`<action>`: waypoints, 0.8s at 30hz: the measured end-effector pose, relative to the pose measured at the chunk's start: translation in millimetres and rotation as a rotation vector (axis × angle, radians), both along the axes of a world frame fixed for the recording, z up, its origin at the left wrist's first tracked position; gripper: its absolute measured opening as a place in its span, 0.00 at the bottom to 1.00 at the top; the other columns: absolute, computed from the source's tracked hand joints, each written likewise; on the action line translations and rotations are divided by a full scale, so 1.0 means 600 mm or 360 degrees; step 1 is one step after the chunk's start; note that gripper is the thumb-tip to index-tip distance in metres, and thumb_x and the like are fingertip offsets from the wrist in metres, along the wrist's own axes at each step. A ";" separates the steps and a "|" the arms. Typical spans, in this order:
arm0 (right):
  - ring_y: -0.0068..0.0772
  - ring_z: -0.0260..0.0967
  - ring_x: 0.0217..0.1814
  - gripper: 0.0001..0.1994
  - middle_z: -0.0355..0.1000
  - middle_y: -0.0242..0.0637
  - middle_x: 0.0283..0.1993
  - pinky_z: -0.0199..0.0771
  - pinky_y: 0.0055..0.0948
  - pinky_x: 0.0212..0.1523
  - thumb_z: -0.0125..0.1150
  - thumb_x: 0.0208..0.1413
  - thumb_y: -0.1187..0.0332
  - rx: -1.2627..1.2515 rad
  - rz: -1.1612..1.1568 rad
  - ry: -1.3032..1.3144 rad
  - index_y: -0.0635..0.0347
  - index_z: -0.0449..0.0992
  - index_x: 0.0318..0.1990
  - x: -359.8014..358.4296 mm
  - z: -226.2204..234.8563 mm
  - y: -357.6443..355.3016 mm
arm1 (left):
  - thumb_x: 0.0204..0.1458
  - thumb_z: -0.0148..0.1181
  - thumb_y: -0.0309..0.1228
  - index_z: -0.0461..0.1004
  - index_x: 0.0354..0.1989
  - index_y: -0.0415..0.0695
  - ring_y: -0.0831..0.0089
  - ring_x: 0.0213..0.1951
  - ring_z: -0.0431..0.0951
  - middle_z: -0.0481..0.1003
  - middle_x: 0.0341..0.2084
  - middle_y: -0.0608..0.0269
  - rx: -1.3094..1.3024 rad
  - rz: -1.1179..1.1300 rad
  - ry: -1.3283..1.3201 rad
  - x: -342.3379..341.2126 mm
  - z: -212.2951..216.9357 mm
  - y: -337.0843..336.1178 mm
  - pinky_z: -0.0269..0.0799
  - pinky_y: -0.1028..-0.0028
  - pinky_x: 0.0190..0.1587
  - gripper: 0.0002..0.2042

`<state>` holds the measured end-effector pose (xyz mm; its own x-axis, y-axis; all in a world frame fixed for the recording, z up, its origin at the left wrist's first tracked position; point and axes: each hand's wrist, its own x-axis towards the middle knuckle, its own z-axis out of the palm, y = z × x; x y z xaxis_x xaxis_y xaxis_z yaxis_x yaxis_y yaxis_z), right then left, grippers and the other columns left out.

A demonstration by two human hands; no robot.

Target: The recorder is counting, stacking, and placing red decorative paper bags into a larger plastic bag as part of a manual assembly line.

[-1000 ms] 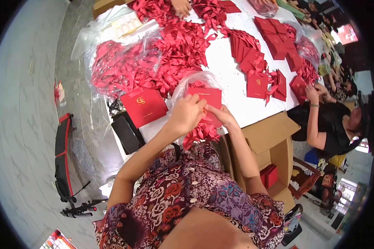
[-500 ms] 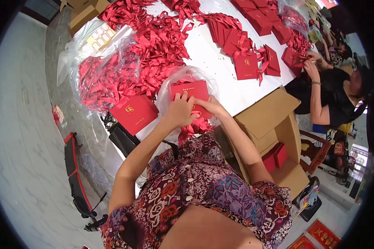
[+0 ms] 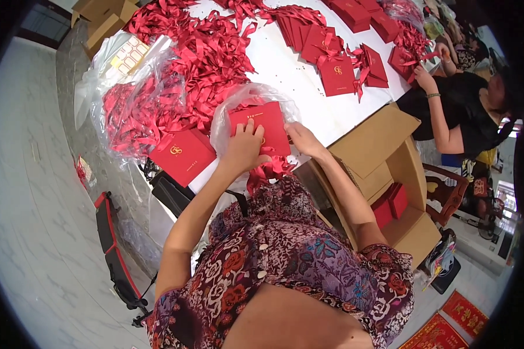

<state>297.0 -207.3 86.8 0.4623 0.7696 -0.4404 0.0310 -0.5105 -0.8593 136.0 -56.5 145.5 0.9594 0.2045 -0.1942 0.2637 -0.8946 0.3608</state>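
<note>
A flat red gift bag (image 3: 275,120) with gold print and a red ribbon (image 3: 276,167) at its near end lies before me, over a clear plastic bag (image 3: 220,121). My left hand (image 3: 243,146) grips it from the left, fingers across its face and thumb low near the ribbon. At its right edge is my right hand (image 3: 304,139), open, fingers stretched along that edge and fingertips touching or very near it. Another red gift bag (image 3: 182,157) lies to the left, under the edge of a large heap of red ribbons (image 3: 206,75).
Folded red bags (image 3: 337,75) lie across the white table (image 3: 279,67). An open cardboard box (image 3: 410,235) with red items stands at my right. Beyond it, a co-worker (image 3: 457,107) handles red ribbon. A black chair part with red edging (image 3: 113,244) is at left.
My right hand has moved from the gift bag's face to its right edge. The gift bag now shows more of its face; my left hand stays on it. The view has shifted slightly.
</note>
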 end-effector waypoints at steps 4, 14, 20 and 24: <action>0.59 0.69 0.45 0.15 0.72 0.56 0.42 0.69 0.42 0.49 0.48 0.58 0.64 0.0003 0.0394 -0.0827 0.66 0.74 0.43 -0.012 0.023 -0.029 | 0.35 0.72 0.49 0.62 0.56 0.39 0.46 0.55 0.65 0.62 0.58 0.40 0.0008 0.0003 -0.0004 -0.001 -0.003 0.000 0.71 0.57 0.52 0.41; 0.42 0.65 0.44 0.08 0.66 0.38 0.35 0.63 0.39 0.46 0.62 0.44 0.71 0.0208 0.0799 -0.1547 0.58 0.72 0.33 -0.035 0.021 -0.081 | 0.33 0.74 0.46 0.64 0.52 0.34 0.42 0.53 0.66 0.65 0.54 0.33 0.0078 -0.0079 -0.0176 -0.001 -0.011 0.000 0.68 0.58 0.54 0.40; 0.37 0.63 0.47 0.09 0.66 0.33 0.37 0.59 0.42 0.52 0.62 0.44 0.71 0.0498 0.0940 -0.1651 0.54 0.72 0.35 -0.048 0.055 -0.105 | 0.35 0.73 0.45 0.61 0.55 0.35 0.41 0.55 0.64 0.62 0.57 0.34 0.0082 -0.0044 -0.0096 -0.001 -0.018 -0.006 0.65 0.55 0.55 0.40; 0.36 0.63 0.46 0.06 0.67 0.31 0.36 0.59 0.40 0.50 0.61 0.45 0.70 0.0354 0.0780 -0.1623 0.54 0.75 0.33 -0.062 0.027 -0.114 | 0.34 0.73 0.44 0.62 0.54 0.34 0.40 0.54 0.64 0.62 0.56 0.33 0.0147 -0.0063 -0.0145 0.001 -0.025 -0.013 0.66 0.55 0.55 0.40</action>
